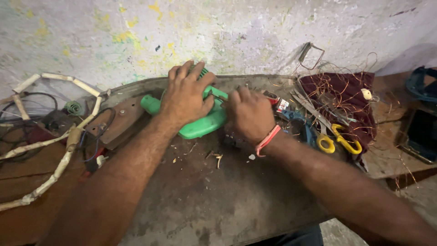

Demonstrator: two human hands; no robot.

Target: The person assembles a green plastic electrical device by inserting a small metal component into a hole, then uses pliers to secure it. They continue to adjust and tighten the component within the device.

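Green plastic appliance housing (200, 123) at 12 o'clock on worn bench (218, 200); rigid, light, probably slick. Left hand (186, 98) clamped over top; right hand (249, 114) closed at 3 o'clock edge, contents not discernible. Best gripped across broad body.

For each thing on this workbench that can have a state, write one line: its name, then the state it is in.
Green plastic tool body: lying on the bench, gripped.
Left hand: closed over the green body.
Right hand: pressed to the body's side; what it holds is hidden.
Yellow-handled scissors: lying flat, blades hidden.
Copper wire: loose, tangled.
Dark red cloth: crumpled.
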